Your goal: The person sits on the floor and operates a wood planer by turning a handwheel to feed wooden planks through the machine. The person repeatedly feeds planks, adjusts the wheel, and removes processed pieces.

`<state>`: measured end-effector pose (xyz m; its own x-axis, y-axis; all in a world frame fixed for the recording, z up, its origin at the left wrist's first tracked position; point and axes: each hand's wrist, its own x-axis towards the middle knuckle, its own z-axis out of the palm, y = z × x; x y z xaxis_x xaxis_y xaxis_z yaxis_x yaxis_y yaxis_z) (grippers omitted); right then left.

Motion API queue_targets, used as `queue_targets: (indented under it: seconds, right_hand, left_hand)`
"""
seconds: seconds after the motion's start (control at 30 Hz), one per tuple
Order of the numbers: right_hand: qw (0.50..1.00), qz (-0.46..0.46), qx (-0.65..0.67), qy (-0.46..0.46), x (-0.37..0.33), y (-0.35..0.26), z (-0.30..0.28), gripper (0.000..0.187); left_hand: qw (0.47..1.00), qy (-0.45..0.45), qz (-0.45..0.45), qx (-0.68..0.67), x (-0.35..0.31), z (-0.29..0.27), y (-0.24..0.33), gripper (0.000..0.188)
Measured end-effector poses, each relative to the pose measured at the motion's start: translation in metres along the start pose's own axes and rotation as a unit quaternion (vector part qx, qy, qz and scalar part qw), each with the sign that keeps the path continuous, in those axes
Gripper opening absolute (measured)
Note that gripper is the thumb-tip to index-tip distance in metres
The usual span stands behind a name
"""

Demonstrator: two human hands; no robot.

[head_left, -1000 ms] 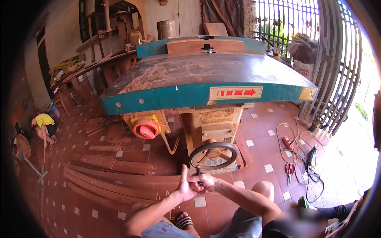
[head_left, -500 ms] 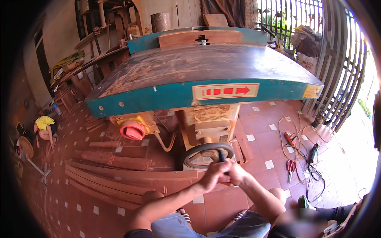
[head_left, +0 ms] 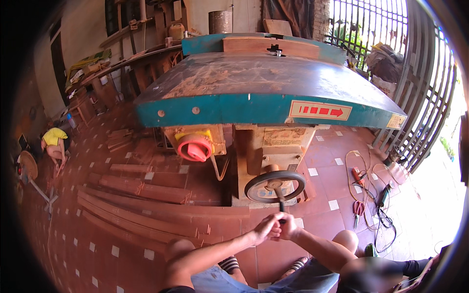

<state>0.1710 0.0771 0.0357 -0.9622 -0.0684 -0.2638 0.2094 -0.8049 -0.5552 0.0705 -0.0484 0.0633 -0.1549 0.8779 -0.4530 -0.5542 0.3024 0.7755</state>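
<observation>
My left hand [head_left: 266,229] and my right hand [head_left: 289,227] are closed together, wrapped round the end of a black crank handle [head_left: 281,205]. The handle sticks out towards me from a dark-rimmed handwheel [head_left: 250,187], low on the front of a spindle moulder [head_left: 220,111]. The fingers overlap and cover the handle's near end. Above the wheel is the machine's flat metal table [head_left: 273,73], with a teal edge and wood dust on top. A short metal spindle [head_left: 278,53] stands at the fence [head_left: 244,45].
Left of the wheel sits a red rotary switch [head_left: 195,148]. Long wooden boards [head_left: 132,215] lie on the tiled floor. Right are red-handled scissors [head_left: 359,209], an orange power tool [head_left: 359,177] and cords. Another person in yellow [head_left: 54,136] crouches far left; a blurred person is near right.
The view has swung left, so the machine sits further right in the picture. Both hands, still gripping the handle, are now lower relative to the wheel.
</observation>
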Motion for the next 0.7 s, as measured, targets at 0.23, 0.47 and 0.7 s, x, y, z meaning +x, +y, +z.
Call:
queue_targets:
  seconds: [0.23, 0.47, 0.7]
  right_hand:
    - [0.998, 0.056, -0.035, 0.02, 0.051, 0.017, 0.063, 0.05]
    - [0.992, 0.025, -0.089, -0.083, 0.035, -0.039, 0.136, 0.039]
    - [0.992, -0.063, -0.105, 0.0, -0.034, -0.083, 0.106, 0.029]
  left_hand:
    - [0.992, 0.121, -0.018, 0.008, -0.041, -0.028, 0.02, 0.073]
    - [0.969, 0.167, 0.161, 0.086, -0.095, 0.011, 0.09, 0.068]
    - [0.972, 0.078, 0.21, 0.069, -0.043, 0.078, 0.093, 0.061]
